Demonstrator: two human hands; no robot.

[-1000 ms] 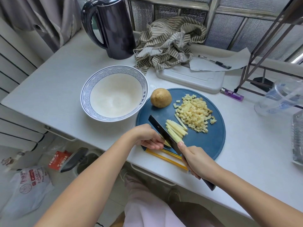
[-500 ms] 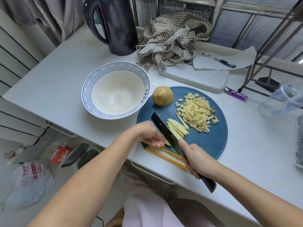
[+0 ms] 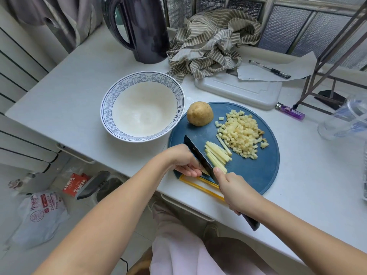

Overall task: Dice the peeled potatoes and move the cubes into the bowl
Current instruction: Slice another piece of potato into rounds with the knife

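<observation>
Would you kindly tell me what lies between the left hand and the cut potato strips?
In the head view, the knife blade, held by the right hand, stands between the potato strips and the left hand, which holds a potato piece.

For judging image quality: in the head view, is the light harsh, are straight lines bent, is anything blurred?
Head view: light soft and even, only faint shadow under the bowl; the wide lens makes the window frame uprights splay; the plastic cup at the right border looks smeared; the potato cubes are sharp.
</observation>
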